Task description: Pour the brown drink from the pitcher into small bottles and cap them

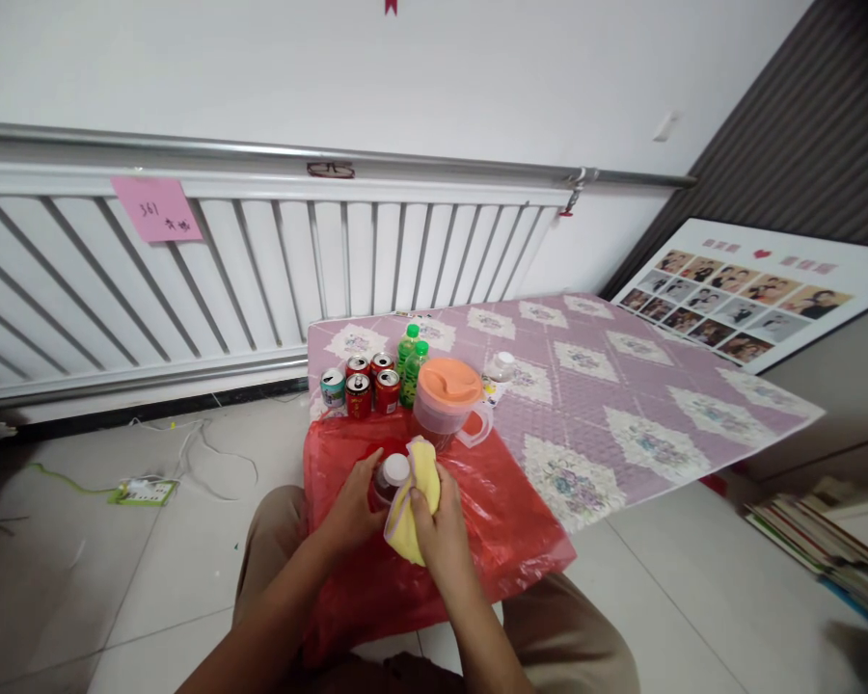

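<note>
My left hand (354,508) is wrapped round the left side of a small bottle with a white cap (394,470) and dark contents. In my right hand (440,511) is a folded yellow cloth (414,501), held against the bottle's right side. Both hands are over a red plastic sheet (492,520) at the table's near edge. Just behind them stands a clear pitcher with an orange lid (448,383). Left of it are several cans (359,396), red and teal, and green bottles (415,374).
A patterned cloth (585,405) covers the table. Behind the pitcher's right side lies a clear bottle with a white cap (502,362). A radiator (362,251) runs along the wall. Cables (188,453) lie on the floor at left; books (825,549) are at lower right.
</note>
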`<state>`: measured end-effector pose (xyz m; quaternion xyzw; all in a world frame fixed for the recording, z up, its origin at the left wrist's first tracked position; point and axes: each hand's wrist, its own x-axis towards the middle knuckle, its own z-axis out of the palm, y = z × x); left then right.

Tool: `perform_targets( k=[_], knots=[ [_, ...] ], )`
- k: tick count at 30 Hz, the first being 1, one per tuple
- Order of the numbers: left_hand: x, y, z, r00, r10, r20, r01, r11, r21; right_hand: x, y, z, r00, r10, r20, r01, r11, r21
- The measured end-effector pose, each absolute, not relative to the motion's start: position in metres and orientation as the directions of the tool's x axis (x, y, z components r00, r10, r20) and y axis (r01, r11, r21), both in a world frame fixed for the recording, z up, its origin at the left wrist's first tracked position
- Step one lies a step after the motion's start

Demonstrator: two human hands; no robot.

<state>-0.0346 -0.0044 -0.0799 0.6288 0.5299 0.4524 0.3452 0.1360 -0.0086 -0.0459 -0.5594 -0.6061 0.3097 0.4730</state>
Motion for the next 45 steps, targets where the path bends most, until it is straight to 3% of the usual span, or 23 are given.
perform_targets(
  k=[4,7,11,15,20,25,29,35,40,45],
  knots=[
    [-0.029,-0.006,-0.081,-0.036,0.971,0.237,0.440,-0.197,0.876,0.137,-0.007,-0.067,0.030,0.983,0.183,0.403,0.156,-0.902],
    [-0.033,-0.004,-0.079,0.023,0.966,0.257,0.477,-0.237,0.846,0.141,-0.007,-0.080,0.029,0.990,0.138,0.409,0.114,-0.905],
    [-0.042,0.000,-0.074,0.138,0.947,0.289,0.417,-0.320,0.851,0.148,-0.008,-0.076,0.064,0.989,0.134,0.400,0.098,-0.911],
    [-0.044,0.001,-0.071,0.186,0.962,0.200,0.312,-0.251,0.916,0.148,-0.012,-0.052,0.092,0.986,0.138,0.361,0.096,-0.928],
    [-0.030,-0.002,-0.078,0.007,0.979,0.202,0.304,-0.194,0.933,0.138,-0.016,-0.039,0.054,0.972,0.230,0.387,0.192,-0.902],
    [-0.022,-0.004,-0.087,-0.191,0.938,0.290,0.450,-0.180,0.875,0.135,-0.012,-0.069,0.028,0.986,0.164,0.436,0.136,-0.890],
    [-0.031,-0.003,-0.085,-0.105,0.950,0.294,0.449,-0.218,0.866,0.143,-0.009,-0.082,0.069,0.989,0.127,0.398,0.089,-0.913],
    [-0.042,-0.003,-0.073,0.099,0.975,0.198,0.327,-0.220,0.919,0.145,-0.011,-0.051,0.077,0.990,0.116,0.355,0.082,-0.931],
    [-0.034,-0.004,-0.077,-0.005,0.980,0.199,0.311,-0.188,0.932,0.135,-0.012,-0.053,0.036,0.976,0.213,0.396,0.182,-0.900],
    [-0.024,-0.006,-0.082,-0.114,0.968,0.225,0.338,-0.175,0.925,0.143,-0.007,-0.067,0.047,0.994,0.098,0.386,0.072,-0.920]
  ],
)
